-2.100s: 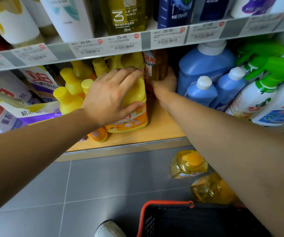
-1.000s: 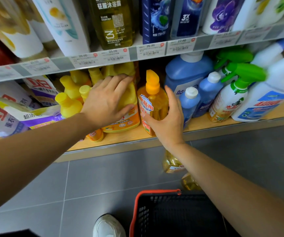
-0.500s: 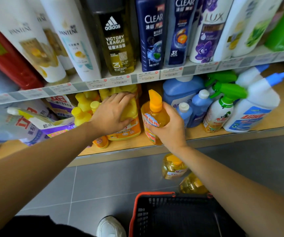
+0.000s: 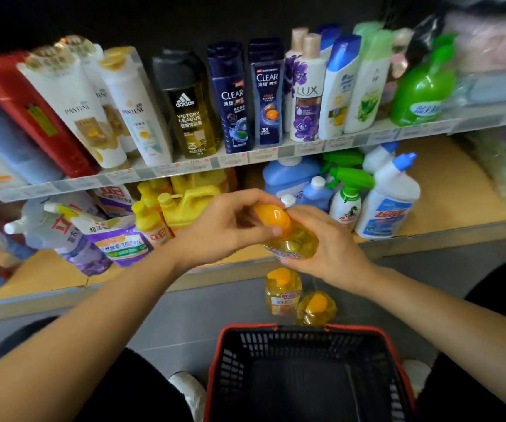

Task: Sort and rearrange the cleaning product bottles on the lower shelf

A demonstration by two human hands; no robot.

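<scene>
A clear yellow detergent bottle [image 4: 295,242] with an orange cap is held in the air in front of the lower shelf [image 4: 446,190]. My right hand [image 4: 327,248] grips its body from below and the right. My left hand [image 4: 227,226] pinches its orange cap from the left. On the lower shelf stand yellow jugs [image 4: 190,202] at centre left, blue bottles [image 4: 291,178] behind my hands, and white spray bottles [image 4: 388,199] with green and blue tops to the right.
Two more yellow bottles [image 4: 282,290] [image 4: 317,309] stand on the grey floor under the shelf edge. A red and black basket [image 4: 306,376] sits in front of me. Refill pouches [image 4: 117,239] lie at shelf left. Shampoo bottles [image 4: 263,92] fill the upper shelf.
My right hand has pulled the yellow bottle off the shelf towards me. My left hand left the yellow jug and took hold of the bottle's cap. The view tilted up.
</scene>
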